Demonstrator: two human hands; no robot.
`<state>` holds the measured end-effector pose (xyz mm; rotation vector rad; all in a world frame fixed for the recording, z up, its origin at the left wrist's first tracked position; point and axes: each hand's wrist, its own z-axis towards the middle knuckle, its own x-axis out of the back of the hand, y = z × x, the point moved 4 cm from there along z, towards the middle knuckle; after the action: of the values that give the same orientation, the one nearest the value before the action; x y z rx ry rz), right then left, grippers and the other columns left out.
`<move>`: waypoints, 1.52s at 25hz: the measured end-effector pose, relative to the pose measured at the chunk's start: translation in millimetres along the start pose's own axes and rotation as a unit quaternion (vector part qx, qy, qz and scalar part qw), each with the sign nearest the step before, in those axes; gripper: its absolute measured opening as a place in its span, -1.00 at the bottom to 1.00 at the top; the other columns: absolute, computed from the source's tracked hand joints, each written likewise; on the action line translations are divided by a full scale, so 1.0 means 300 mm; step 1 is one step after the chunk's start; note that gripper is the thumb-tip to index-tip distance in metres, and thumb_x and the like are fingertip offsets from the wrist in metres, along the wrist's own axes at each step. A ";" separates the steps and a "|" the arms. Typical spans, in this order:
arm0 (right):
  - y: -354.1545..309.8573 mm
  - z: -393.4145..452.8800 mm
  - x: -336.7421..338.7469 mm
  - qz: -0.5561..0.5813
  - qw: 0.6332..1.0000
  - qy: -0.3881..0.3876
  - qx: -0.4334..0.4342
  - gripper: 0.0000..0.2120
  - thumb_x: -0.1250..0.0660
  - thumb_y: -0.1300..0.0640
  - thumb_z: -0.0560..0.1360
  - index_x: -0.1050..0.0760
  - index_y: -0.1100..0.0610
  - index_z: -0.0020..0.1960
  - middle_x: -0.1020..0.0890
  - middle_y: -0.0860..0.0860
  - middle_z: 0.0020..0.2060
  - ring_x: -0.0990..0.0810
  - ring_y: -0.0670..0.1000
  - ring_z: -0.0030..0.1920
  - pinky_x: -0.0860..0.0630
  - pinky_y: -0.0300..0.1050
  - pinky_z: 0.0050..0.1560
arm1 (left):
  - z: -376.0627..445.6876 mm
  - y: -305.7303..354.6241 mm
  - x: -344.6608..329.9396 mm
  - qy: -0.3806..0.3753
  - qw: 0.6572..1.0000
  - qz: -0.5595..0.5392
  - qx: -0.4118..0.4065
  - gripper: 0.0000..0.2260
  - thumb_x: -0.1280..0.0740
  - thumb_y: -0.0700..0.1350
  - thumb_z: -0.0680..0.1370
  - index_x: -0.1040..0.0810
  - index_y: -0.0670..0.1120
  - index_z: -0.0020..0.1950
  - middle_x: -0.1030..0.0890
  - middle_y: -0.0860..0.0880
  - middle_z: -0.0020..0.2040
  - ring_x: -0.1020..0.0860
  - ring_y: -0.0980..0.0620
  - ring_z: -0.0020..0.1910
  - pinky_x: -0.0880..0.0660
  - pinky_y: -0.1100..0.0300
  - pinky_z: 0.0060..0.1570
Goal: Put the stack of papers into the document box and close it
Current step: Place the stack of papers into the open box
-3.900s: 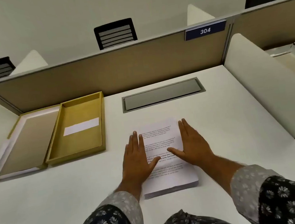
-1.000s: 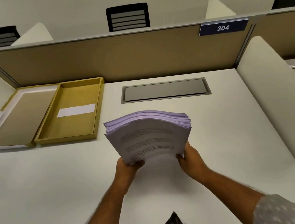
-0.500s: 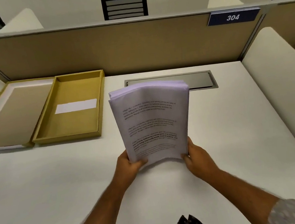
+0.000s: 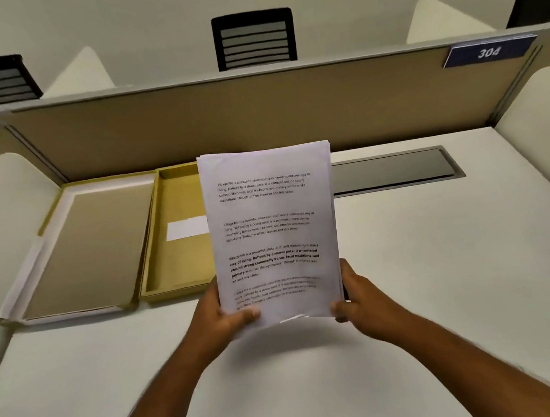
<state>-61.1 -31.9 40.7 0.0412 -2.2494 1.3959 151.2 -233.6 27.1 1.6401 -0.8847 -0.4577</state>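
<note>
The stack of papers [image 4: 268, 209] stands upright above the white desk, printed text facing me. My left hand [image 4: 218, 312] grips its lower left corner and my right hand [image 4: 358, 293] grips its lower right corner. Behind and left of the stack lies the open yellow document box [image 4: 183, 260], with a white label inside; the papers hide its right side. Its lid [image 4: 83, 250] lies flat to the left, inner side up.
A grey cable hatch [image 4: 396, 168] is set into the desk [image 4: 445, 274] at the back right. A tan partition [image 4: 256, 114] closes the far edge, with white curved dividers [image 4: 545, 129] on both sides. Black chairs stand beyond the partition.
Both hands have lifted the stack off the desk and tipped it from nearly flat to upright. It now stands a little further left, in front of the box.
</note>
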 end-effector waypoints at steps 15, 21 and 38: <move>-0.297 0.727 -0.327 -0.018 0.978 -0.052 -0.203 -0.55 -0.14 0.29 0.67 -0.29 0.24 0.55 -0.59 0.27 0.31 -0.71 0.23 0.04 -0.70 -0.04 -0.09 | 0.490 -0.148 0.505 0.015 0.986 0.050 0.159 -0.40 -0.55 -0.35 0.46 -0.51 -0.09 0.46 -0.68 0.04 0.25 -0.63 -0.03 0.24 -0.51 0.15 0.20; -0.256 0.783 -0.360 -0.063 0.969 -0.037 -0.237 -0.45 -0.10 0.24 0.67 -0.09 0.15 0.64 -0.61 0.20 0.12 -0.70 0.11 -0.14 -0.73 0.01 -0.09 | 0.478 -0.217 0.510 0.090 0.991 0.002 0.100 -0.30 -0.51 -0.34 0.47 -0.38 0.19 0.46 -0.62 0.30 0.15 -0.58 0.24 0.15 -0.50 0.28 -0.06; -0.314 0.754 -0.372 -0.127 0.967 0.005 -0.223 -0.52 -0.22 0.16 0.69 -0.23 0.17 0.57 -0.56 0.07 -0.03 -0.62 0.00 -0.21 -0.55 -0.24 -0.35 | 0.475 -0.187 0.508 0.105 0.991 0.006 0.085 -0.42 -0.52 -0.28 0.52 -0.43 0.14 0.43 -0.61 0.27 0.13 -0.61 0.03 0.26 -0.53 0.25 0.02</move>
<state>-24.7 -294.1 -8.4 0.1657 -2.3972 0.7389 164.8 -438.6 -39.5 1.7996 -0.7927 -0.2006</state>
